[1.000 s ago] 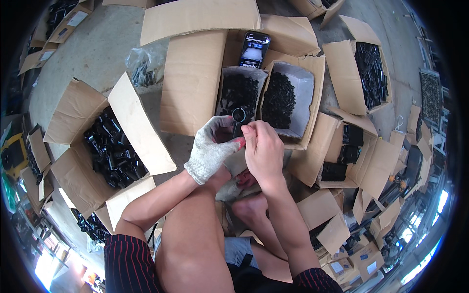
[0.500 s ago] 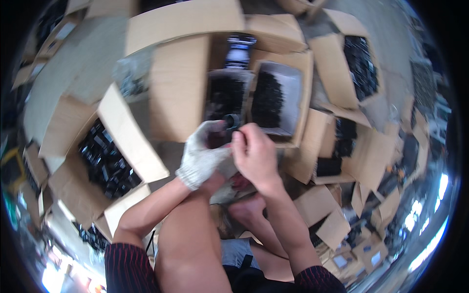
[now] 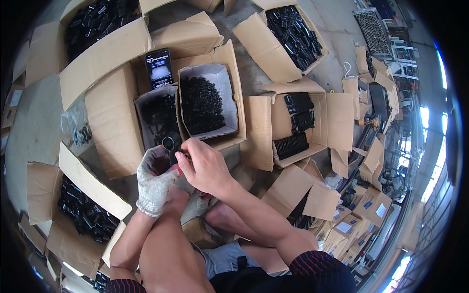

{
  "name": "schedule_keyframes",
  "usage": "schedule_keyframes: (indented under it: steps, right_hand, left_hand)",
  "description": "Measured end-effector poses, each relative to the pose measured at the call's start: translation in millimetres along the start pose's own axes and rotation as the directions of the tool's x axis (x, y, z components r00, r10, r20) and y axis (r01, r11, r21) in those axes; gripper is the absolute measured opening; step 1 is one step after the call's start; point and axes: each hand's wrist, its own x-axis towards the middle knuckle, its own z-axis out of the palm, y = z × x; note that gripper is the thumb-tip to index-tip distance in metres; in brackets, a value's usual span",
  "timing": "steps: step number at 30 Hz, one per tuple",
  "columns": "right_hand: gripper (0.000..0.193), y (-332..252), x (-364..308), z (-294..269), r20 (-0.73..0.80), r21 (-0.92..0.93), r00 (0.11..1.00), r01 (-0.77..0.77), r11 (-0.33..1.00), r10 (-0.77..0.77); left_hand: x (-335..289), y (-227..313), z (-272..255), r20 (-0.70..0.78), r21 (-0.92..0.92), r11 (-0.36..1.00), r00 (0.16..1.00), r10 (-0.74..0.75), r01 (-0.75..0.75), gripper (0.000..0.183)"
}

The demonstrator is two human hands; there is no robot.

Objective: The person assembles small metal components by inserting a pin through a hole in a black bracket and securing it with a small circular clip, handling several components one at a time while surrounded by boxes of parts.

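Note:
My left hand [image 3: 152,181], in a whitish knitted glove with reddish fingertips, closes around a small black plastic part with a ring-shaped end [image 3: 169,143]. The ring sticks up above the glove; the lower part of the piece is partly hidden. Bare and closed, my right hand [image 3: 207,168] pinches close beside the part, and what its fingertips hold is hidden. Just beyond the hands is an open cardboard box [image 3: 115,129] with two grey trays. Small black pieces [image 3: 202,105] fill much of the right tray [image 3: 223,128]; darker parts [image 3: 161,115] lie in the left tray [image 3: 141,101].
A lit smartphone [image 3: 159,70] leans inside the box behind the left tray. Open cartons of glossy black parts stand at the lower left [image 3: 85,210], upper left [image 3: 100,24] and upper right [image 3: 293,36]. Right of the trays, another carton [image 3: 334,119] holds stacked black pieces. My bare knees are below my hands.
The view has swung to the right, so the boxes and both hands appear further left. My hands stay together, and the part's ring now shows more clearly above the glove.

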Motion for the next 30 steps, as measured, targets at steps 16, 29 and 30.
schedule_keyframes:
  steps: [16, 29, 30]
  right_hand:
    - [0.026, 262.0, -38.0, -179.6, -0.671, -0.302, 0.642, -0.693, 0.654, 0.370]
    - [0.033, 317.3, -65.6, -181.1, -0.527, -0.669, 0.730, -0.672, 0.317, 0.435]
    - [0.033, 314.3, -64.1, -179.6, -0.545, -0.660, 0.724, -0.682, 0.316, 0.423]
  left_hand:
    - [-56.5, 20.4, -94.0, -0.241, -0.642, 0.676, 0.932, 0.270, -0.361, 0.051]
    - [-76.2, -12.6, -116.2, -0.574, -0.315, 0.852, 0.799, 0.179, -0.417, 0.039]
    - [-74.5, -9.7, -111.4, -0.530, -0.296, 0.864, 0.823, 0.207, -0.408, 0.039]
